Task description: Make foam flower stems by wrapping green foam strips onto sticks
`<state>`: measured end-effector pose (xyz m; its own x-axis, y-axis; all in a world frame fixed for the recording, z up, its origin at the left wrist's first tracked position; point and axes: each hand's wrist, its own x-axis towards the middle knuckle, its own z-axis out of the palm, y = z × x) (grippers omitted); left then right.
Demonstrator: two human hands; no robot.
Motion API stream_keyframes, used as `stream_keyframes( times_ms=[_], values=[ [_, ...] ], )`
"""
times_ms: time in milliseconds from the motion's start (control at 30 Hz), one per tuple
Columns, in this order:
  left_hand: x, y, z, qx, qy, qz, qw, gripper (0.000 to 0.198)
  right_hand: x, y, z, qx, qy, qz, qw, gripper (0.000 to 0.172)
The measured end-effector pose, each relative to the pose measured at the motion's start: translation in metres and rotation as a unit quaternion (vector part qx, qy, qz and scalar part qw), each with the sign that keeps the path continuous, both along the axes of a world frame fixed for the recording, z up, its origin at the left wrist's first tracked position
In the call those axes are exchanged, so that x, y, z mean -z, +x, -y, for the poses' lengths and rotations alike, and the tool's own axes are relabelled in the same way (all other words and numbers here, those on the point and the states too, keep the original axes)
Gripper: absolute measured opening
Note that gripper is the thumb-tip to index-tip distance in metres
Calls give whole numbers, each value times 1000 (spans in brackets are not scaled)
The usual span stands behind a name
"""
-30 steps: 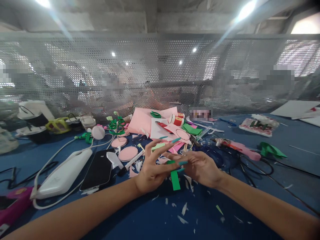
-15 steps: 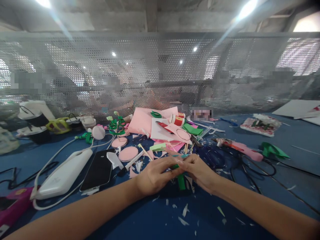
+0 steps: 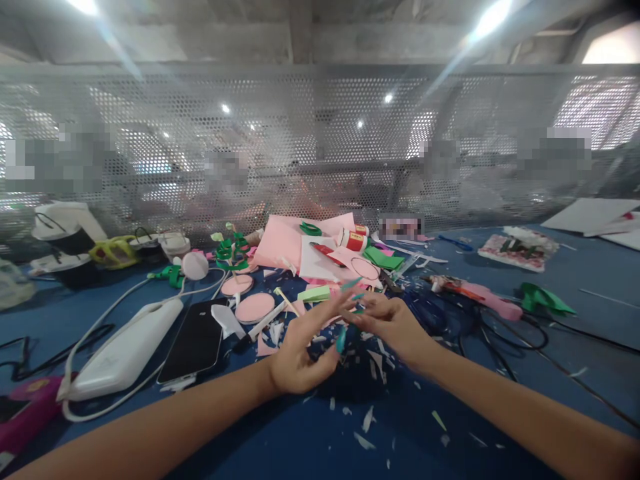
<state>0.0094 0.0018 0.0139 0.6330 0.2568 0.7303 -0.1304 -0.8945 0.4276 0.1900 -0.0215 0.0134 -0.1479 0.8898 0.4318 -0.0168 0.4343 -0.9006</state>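
Observation:
My left hand (image 3: 307,350) is over the middle of the blue table, its fingers stretched forward and its thumb apart, showing long teal nails. Close against its fingertips is my right hand (image 3: 393,327), with thumb and fingers pressed together in a pinch. Whatever it may hold is hidden behind the fingers. Just beyond the hands lie a light green paper strip (image 3: 314,293), a white sheet (image 3: 316,261) and pink paper (image 3: 280,243). Pink discs (image 3: 255,307) rest to the left, near a thin stick with a green tip (image 3: 286,300).
At left are a black phone (image 3: 193,343), a white power bank (image 3: 125,350) with its cable, and green spiral pieces (image 3: 231,250). To the right lie a pink-handled glue gun (image 3: 485,297), crumpled green paper (image 3: 545,300) and dark cords. Scraps (image 3: 367,420) litter the front; a perforated metal screen (image 3: 320,133) stands behind.
My left hand has opened, with its fingers lifting and its thumb moving away from my right hand. The green strip that hung below the hands is no longer visible there.

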Motion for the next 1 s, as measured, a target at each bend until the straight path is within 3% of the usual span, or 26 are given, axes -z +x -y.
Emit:
stream_keyframes(
  times_ms=[67,167,267,467,567,633,700,767,833,900,1000],
  values=[
    [4,4,0,-40,-92,30,994,72,1,1,0,36,30,32,998,14],
    [12,11,-4,-143,-134,49,979,76,4,1,0,48,35,32,998,14],
    [15,13,-8,-199,-94,40,975,68,6,0,2,37,30,29,998,13],
    [10,9,-5,-183,-20,-7,983,52,3,-1,6,0,26,62,998,22],
    [10,6,-6,-213,14,-11,977,48,4,-2,5,-4,14,69,998,28],
    [11,3,-10,-248,63,-11,967,45,6,-2,3,-8,-8,51,999,31],
    [11,-1,-16,-271,165,-15,948,42,8,-3,1,-9,-32,30,999,31],
    [9,-5,-22,-259,306,-29,915,41,8,-4,0,2,-52,27,998,30],
    [7,-8,-25,-253,400,-32,881,41,7,-5,0,17,-70,39,997,32],
    [5,-9,-26,-260,436,-31,861,40,4,-4,0,19,-86,51,995,34],
    [2,-8,-23,-262,439,-34,859,39,1,-3,0,-11,-109,60,992,38]
  ],
)
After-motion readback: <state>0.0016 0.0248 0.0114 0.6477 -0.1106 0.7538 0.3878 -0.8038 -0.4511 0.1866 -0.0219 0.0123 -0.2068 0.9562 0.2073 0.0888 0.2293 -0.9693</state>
